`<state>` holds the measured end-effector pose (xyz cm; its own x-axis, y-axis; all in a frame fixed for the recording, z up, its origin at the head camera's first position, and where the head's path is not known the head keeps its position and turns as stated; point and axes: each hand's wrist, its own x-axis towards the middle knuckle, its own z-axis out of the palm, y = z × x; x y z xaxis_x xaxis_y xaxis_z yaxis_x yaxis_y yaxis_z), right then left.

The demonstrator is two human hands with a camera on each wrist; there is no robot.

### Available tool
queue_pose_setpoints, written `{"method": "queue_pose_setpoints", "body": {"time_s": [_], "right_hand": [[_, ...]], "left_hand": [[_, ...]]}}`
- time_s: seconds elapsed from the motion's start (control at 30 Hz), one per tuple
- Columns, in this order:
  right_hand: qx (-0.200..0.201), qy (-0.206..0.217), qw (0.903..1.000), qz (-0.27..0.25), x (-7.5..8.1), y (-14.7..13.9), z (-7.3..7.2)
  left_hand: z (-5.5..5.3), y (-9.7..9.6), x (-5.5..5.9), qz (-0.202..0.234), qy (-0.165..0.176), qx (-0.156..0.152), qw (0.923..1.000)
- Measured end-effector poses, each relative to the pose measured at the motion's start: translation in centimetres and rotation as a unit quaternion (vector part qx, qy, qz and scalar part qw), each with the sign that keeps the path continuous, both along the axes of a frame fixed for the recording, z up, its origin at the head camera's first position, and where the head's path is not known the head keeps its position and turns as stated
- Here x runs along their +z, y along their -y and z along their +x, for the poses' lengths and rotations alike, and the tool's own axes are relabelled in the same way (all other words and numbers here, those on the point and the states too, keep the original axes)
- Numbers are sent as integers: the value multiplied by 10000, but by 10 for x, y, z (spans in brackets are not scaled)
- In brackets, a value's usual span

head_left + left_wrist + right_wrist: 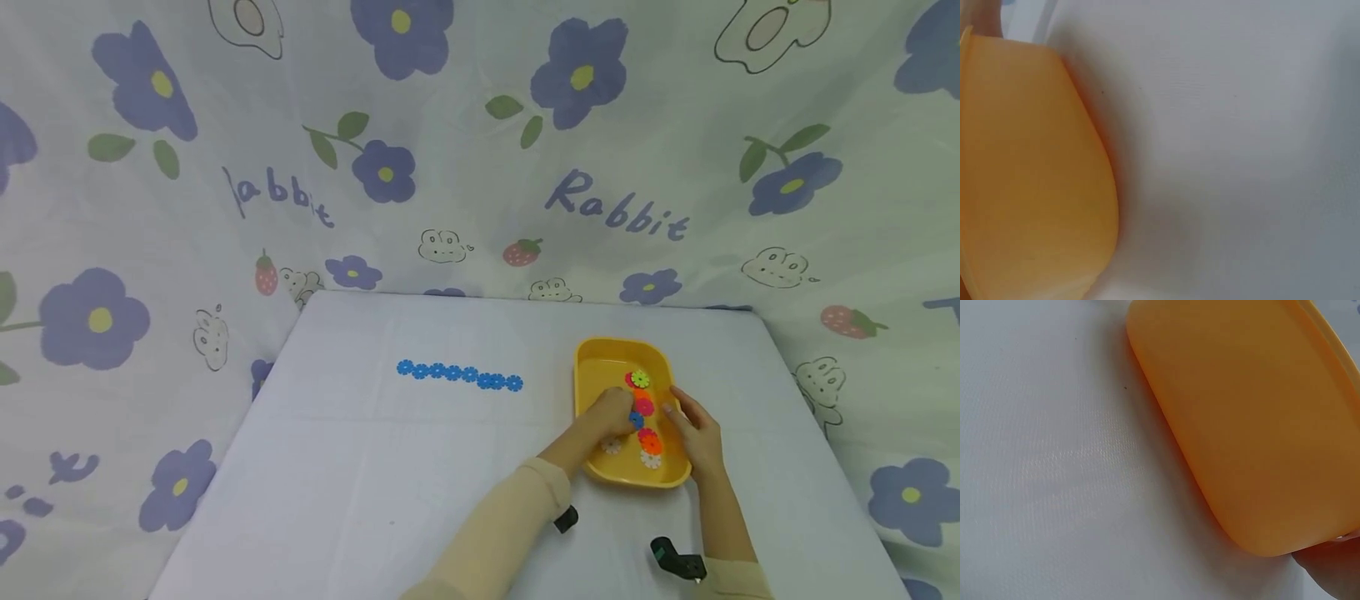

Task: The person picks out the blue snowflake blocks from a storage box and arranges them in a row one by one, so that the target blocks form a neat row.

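A yellow plastic tray [603, 367] stands on the right half of the table, with several small snowflake discs in it: pink, orange, white, yellow-green and blue. My left hand [609, 412] reaches over its left side; the curled fingertips are at a blue snowflake disc [637, 419] and appear to pinch it, though the fingers partly hide the contact. On the right side, my right hand [699, 435] grips the rim, thumb toward the inside. Both wrist views show mainly the tray's outer wall [1035, 169] [1241, 425]; at the right wrist view's lower edge is part of a hand [1329, 569].
Left of the tray, blue snowflake discs [453, 373] lie in a roughly straight row on the white tablecloth [337, 475]. Black wrist-camera mounts [677, 560] show near both sleeves. A flower-patterned curtain [465, 167] hangs behind and at both sides.
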<state>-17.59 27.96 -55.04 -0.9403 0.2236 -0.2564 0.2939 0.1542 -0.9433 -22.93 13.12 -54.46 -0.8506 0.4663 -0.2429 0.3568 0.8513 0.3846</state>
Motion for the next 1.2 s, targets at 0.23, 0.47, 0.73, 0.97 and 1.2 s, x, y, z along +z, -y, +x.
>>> {"method": "queue_pose_setpoints", "body": {"time_s": [0.23,0.47,0.73,0.97,1.2], "right_hand": [[-77,37,10000,-12,0,1,0],[-101,-22,9999,-60,-1,0,0],[-104,-62,9999,-21,-2,-1,-1],[-51,-64,10000,3,-2,-1,-1],[-2,-175,9998,-3,-2,-1,0]], "left_hand": [[7,-1,4,-53,-262,-373,9989],[10,0,2,-85,-253,-504,9984],[12,2,4,89,-225,-694,9973],[12,1,1,863,494,-124,9950],[5,5,3,2341,602,382,9696]]}}
